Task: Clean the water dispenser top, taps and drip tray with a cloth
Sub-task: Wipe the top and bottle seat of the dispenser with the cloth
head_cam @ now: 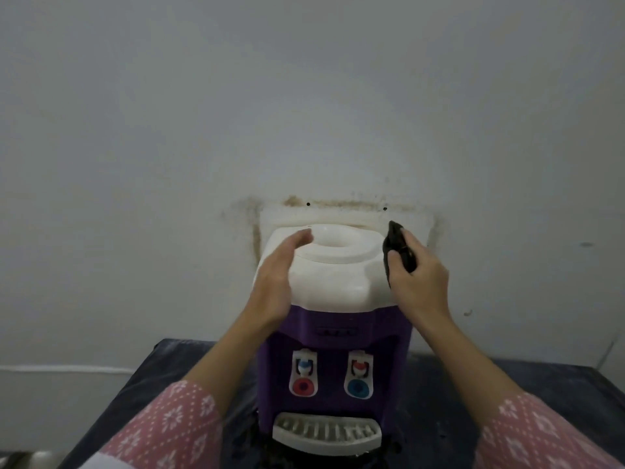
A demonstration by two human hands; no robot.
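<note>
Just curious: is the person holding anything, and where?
The right hand grips a dark cloth bunched around its middle. The left hand holds nothing.

Dispenser's [333,336] indicator panel [336,332] blurred, unreadable.

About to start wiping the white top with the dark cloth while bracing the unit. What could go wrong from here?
1. The dispenser is tall on a small dark table; only the left hand, flat against its top's left side, steadies it, so hard wiping may shift or tip it.
2. The right hand holds the dark cloth bunched; if soiled, it could smear the white top.
3. The open centre ring could collect wiped dirt.
</note>
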